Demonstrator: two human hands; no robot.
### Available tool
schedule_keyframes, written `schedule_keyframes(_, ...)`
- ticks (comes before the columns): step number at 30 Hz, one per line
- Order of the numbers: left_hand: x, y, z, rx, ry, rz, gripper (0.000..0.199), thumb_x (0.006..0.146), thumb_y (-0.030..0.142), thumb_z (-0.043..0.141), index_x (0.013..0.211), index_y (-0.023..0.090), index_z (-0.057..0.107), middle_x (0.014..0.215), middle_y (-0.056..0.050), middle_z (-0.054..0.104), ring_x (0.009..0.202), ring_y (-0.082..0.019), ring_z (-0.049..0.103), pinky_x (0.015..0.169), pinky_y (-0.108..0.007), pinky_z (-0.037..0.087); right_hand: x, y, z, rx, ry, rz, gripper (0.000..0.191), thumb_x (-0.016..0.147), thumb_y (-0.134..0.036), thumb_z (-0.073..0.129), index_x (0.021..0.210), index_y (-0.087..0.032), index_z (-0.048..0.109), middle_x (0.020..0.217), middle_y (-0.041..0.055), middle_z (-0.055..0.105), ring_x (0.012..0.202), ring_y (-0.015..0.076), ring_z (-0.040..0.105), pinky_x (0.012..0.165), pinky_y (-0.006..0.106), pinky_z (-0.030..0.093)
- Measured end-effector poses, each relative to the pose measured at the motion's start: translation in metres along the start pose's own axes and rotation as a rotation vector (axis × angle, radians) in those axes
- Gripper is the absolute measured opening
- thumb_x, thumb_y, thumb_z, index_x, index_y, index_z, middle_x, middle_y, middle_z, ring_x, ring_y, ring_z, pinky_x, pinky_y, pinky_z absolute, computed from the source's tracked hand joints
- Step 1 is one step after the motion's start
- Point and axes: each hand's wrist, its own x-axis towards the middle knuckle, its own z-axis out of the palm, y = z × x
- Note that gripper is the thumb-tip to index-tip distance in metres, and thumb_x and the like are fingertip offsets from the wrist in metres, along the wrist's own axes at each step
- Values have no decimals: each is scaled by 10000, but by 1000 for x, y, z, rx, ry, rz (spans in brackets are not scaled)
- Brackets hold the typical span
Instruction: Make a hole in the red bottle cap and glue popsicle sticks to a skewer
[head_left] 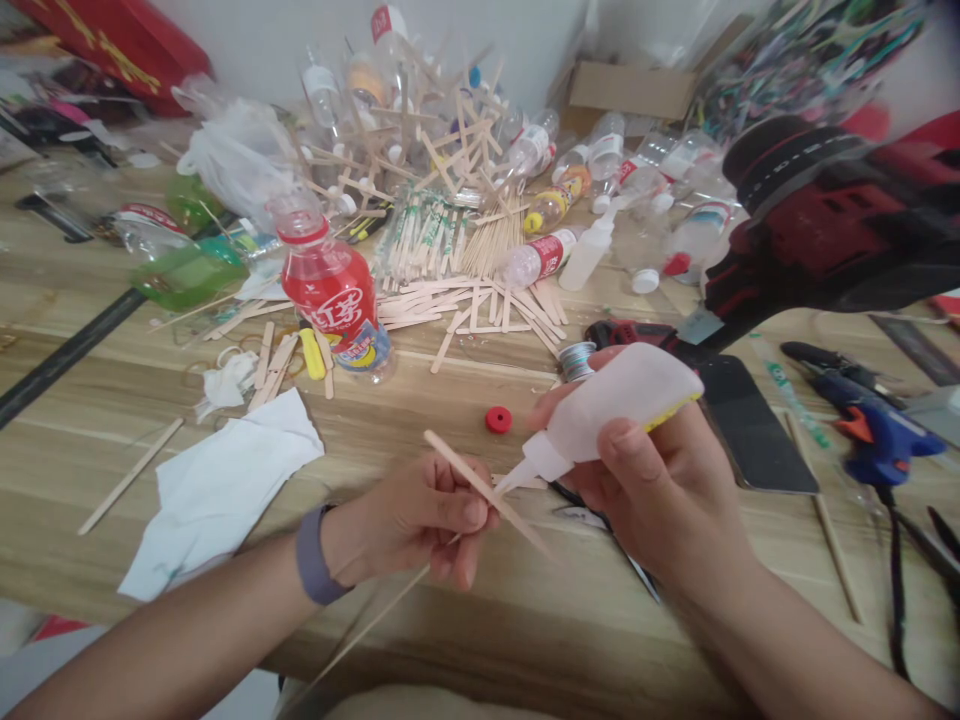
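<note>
My left hand (431,510) is closed on a flat popsicle stick (469,475), pinched between thumb and fingers. A thin wooden skewer (367,630) also runs out of this hand, down and to the left. My right hand (660,470) grips a white squeeze glue bottle (619,400), tilted so that its nozzle points down and left. The nozzle tip is at the popsicle stick, close to my left thumb; whether glue is coming out I cannot tell. On the table just beyond my hands lies a small red ring-shaped piece (498,420). Scissors (634,560) lie partly hidden under my right hand.
A red-labelled drink bottle (337,290) stands upright beyond my left hand. White paper (225,490) lies at left. A power drill (825,210), a phone (757,425) and a blue glue gun (877,420) occupy the right. Loose sticks (480,310) and several plastic bottles crowd the back.
</note>
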Motion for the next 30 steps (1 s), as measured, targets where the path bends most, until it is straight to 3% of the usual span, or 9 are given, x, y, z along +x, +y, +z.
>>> schedule_keyframes(12, 0, 4, 5, 27, 33, 32, 421, 620, 455, 831, 629, 175, 516, 406, 54, 574, 294, -46, 410, 304, -147, 216, -1, -2, 0, -32, -1, 2, 292, 866, -446, 645, 1054, -319, 462, 862, 8, 684, 483, 115, 463, 359, 246, 342)
schedule_keyframes(17, 3, 0, 1, -32, -21, 78, 360, 687, 380, 800, 645, 172, 510, 457, 56, 584, 311, -54, 449, 304, -154, 240, -1, -2, 2, -28, -4, 3, 308, 860, -456, 650, 1041, -308, 451, 843, -5, 688, 466, 104, 449, 354, 228, 336)
schedule_keyframes(22, 1, -2, -5, -36, -14, 52, 371, 669, 416, 816, 747, 155, 565, 466, 60, 590, 322, -42, 444, 313, -139, 243, -1, -1, 3, -10, -3, 16, 333, 855, -452, 659, 1049, -299, 436, 840, -1, 690, 471, 97, 453, 361, 215, 341)
schedule_keyframes(30, 2, 0, -1, 4, -4, 58, 361, 731, 437, 755, 671, 164, 526, 437, 49, 584, 307, -50, 421, 313, -155, 235, -1, -1, 2, -23, -7, 10, 312, 868, -448, 643, 1055, -298, 442, 853, -4, 685, 461, 92, 447, 367, 224, 348)
